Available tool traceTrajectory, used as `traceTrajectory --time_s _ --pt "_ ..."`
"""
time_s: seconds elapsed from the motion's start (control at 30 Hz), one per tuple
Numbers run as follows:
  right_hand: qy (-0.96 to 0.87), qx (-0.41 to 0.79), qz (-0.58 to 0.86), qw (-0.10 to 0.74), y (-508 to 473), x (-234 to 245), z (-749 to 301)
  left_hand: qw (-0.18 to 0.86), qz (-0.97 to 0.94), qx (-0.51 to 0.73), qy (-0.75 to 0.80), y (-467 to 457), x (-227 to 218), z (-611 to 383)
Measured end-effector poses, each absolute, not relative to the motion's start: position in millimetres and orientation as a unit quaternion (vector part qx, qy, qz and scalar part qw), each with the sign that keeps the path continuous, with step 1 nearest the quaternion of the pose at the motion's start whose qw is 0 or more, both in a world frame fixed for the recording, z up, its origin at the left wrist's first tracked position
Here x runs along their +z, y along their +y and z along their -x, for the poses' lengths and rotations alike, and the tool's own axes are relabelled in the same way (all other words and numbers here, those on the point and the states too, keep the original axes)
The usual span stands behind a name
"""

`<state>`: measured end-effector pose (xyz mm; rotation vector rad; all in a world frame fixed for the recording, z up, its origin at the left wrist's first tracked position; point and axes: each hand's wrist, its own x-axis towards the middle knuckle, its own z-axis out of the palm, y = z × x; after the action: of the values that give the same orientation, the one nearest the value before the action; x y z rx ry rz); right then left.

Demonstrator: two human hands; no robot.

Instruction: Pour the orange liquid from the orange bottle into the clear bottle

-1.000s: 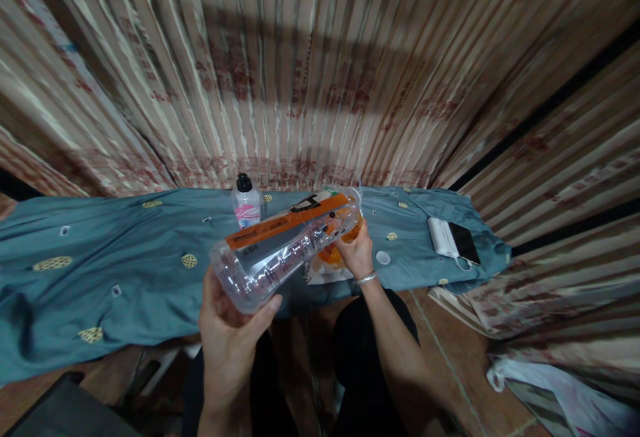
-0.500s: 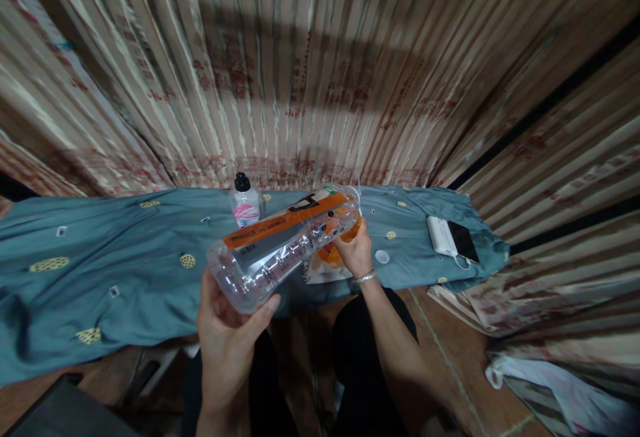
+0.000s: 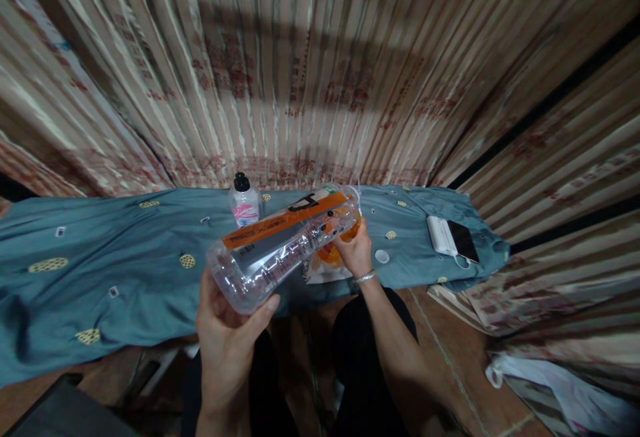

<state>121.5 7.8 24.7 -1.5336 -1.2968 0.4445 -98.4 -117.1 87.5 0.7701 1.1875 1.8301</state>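
Note:
My left hand (image 3: 227,330) grips the base of a large clear plastic bottle (image 3: 280,244) with an orange label, tilted so its neck points away and to the right. My right hand (image 3: 356,250) is closed around an orange thing (image 3: 330,254) at the bottle's mouth, above a white sheet on the table. A silver bracelet sits on my right wrist. The bottle's mouth is partly hidden by the right hand.
A blue-green patterned cloth (image 3: 100,264) covers the table. A small bottle with a black cap and pink label (image 3: 245,202) stands at the back. A small white cap (image 3: 382,256) lies on the cloth; a white power bank and black phone (image 3: 453,238) lie at the right. Striped curtain behind.

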Motion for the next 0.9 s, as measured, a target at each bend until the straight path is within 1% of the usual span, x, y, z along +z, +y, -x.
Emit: traceTrajectory --time_s 0.9 --pt "-0.543 0.178 0.639 0.515 6.9 25.0 -121.4 0.4 -0.303 0.72 0.48 -118.9 89.3 98.3"
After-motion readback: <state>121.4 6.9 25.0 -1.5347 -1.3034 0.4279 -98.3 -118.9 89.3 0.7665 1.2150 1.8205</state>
